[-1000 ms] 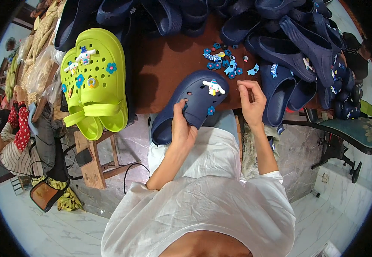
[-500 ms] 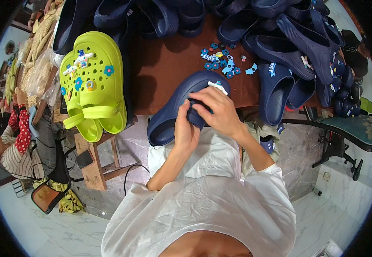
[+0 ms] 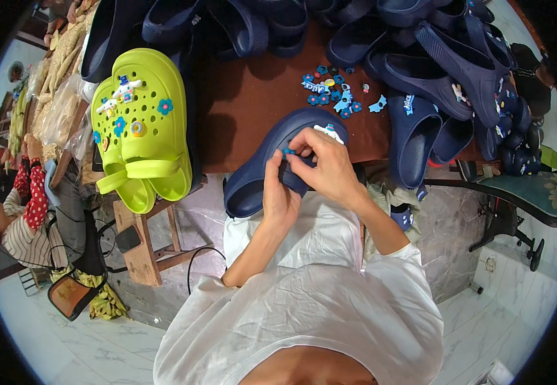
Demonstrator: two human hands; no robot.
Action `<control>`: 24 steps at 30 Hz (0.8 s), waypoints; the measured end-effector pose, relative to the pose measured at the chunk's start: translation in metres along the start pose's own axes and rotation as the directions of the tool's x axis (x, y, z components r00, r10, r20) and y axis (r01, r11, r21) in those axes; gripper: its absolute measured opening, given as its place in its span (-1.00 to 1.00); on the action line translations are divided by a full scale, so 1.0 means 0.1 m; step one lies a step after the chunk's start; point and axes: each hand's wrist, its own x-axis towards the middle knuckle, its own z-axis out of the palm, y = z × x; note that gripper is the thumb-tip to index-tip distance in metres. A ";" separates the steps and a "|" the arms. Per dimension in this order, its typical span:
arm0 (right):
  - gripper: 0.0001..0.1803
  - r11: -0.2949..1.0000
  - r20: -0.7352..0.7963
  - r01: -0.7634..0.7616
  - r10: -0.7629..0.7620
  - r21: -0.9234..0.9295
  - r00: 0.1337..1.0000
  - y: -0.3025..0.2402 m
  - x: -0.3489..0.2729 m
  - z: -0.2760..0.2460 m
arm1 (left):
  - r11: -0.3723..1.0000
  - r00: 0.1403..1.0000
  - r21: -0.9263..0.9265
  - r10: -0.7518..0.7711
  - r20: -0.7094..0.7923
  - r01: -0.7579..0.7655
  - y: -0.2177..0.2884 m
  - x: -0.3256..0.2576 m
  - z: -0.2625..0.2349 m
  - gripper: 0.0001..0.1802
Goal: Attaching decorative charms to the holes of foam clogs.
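Note:
A navy clog (image 3: pixel 272 133) lies at the table's near edge, its open heel toward the lower left. My left hand (image 3: pixel 280 196) grips its side, with the thumb up on top. Bent over the upper, my right hand (image 3: pixel 327 163) has its fingers closed in a pinch at a small blue charm (image 3: pixel 288 152), partly hidden by fingertips. A white character charm (image 3: pixel 330 132) sits on the clog near the toe, just beyond my right knuckles. Past the clog, loose charms (image 3: pixel 341 96), several of them blue flowers, are scattered on the brown tabletop (image 3: pixel 246 96).
To the left stands a pair of lime-green clogs (image 3: pixel 153 122) decorated with charms. More navy clogs (image 3: pixel 413 138) crowd the right side and far edge. A wooden stool (image 3: pixel 140 247) is below left, an office chair (image 3: pixel 516 196) at right. Another person (image 3: pixel 25 224) sits far left.
My right fingers have shifted slightly upward and curled tighter, and the blue charm now shows between my fingertips. The clog stays in almost the same place.

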 end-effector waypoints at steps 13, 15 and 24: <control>-0.89 0.996 0.018 -0.048 0.050 -0.070 0.999 -0.02 0.13 -0.19 | 0.994 0.999 0.104 0.038 -0.027 -0.035 -0.06 0.03 -0.03 -0.58; -0.88 0.991 0.014 -0.065 0.067 -0.117 0.998 -0.02 0.15 -0.21 | 0.994 0.998 0.102 0.044 -0.049 -0.039 -0.07 0.03 -0.04 -0.59; -0.86 0.939 0.105 0.012 0.026 -0.344 0.994 -0.03 0.29 -0.28 | 0.986 0.994 0.140 0.095 -0.054 -0.087 -0.09 -0.01 0.03 -0.60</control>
